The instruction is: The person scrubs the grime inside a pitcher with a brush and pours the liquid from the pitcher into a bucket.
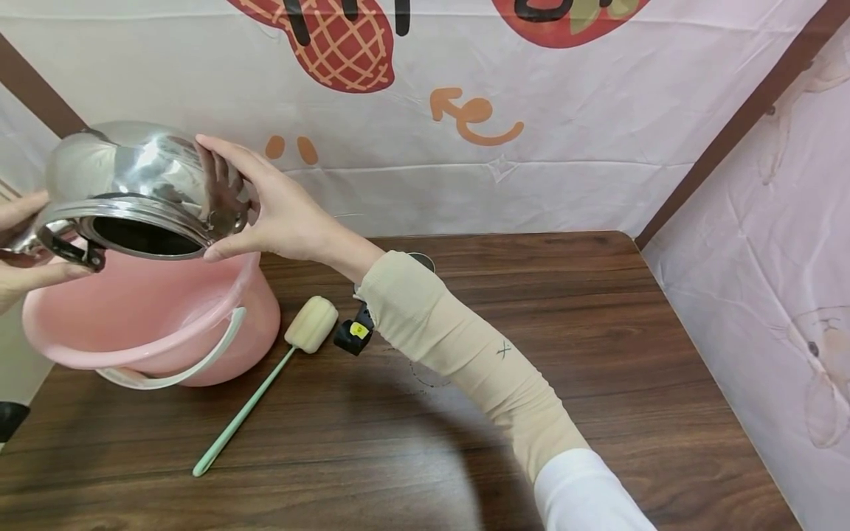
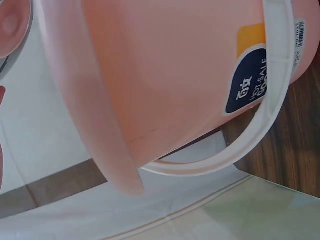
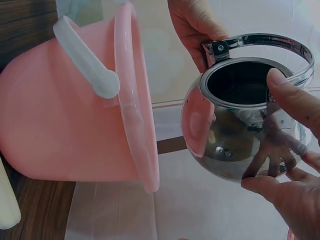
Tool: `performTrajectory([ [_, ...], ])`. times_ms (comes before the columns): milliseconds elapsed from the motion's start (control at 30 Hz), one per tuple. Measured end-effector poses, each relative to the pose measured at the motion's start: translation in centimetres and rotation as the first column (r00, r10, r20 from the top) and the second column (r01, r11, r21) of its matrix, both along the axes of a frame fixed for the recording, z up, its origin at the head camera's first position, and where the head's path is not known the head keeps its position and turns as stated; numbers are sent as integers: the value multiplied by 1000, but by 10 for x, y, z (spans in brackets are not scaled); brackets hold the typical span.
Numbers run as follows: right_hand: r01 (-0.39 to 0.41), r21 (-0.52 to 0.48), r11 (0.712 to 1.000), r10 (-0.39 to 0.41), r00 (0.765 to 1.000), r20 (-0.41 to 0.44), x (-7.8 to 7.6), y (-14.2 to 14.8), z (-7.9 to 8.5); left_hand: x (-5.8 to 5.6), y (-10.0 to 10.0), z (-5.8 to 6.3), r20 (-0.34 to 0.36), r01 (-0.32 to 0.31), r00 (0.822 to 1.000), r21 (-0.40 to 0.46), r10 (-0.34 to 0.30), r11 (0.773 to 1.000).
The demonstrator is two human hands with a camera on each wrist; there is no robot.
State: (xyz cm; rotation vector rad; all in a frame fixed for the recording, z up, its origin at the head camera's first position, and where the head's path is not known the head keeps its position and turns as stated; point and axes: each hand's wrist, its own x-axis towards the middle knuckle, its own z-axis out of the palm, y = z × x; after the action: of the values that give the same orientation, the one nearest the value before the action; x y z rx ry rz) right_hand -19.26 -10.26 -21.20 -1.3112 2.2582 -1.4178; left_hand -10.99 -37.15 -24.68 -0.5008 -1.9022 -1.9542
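Observation:
A shiny metal kettle [image 1: 146,166] is tipped above the pink bucket [image 1: 255,332], its open mouth facing down toward me. My right hand [image 1: 265,206] holds the kettle's right side, thumb by the rim and fingers spread over the round body. At the left edge of the head view, my left hand [image 1: 23,284] grips the kettle's left end around a metal part that looks like the spout; part of this hand is cut off. In the right wrist view the kettle's loop handle [image 3: 270,41] lies folded to one side of the dark mouth.
On the wooden table [image 1: 598,369], a sponge brush [image 1: 312,324] with a green handle lies right of the bucket. A small black object with a yellow label [image 1: 359,330] sits near it. Behind my right wrist, a round-topped item [image 1: 423,260] is mostly hidden. A printed cloth [image 1: 564,192] hangs behind.

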Motion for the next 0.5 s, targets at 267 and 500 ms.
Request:
performTrajectory([
  [267, 9, 2, 1000, -9, 1000, -10, 8, 4, 7, 2, 3, 1, -71, -37, 997, -109, 30, 993],
  [500, -1, -13, 1000, 0, 999, -54, 4, 1, 2, -2, -2, -2, -154, -82, 987, -241, 45, 967],
])
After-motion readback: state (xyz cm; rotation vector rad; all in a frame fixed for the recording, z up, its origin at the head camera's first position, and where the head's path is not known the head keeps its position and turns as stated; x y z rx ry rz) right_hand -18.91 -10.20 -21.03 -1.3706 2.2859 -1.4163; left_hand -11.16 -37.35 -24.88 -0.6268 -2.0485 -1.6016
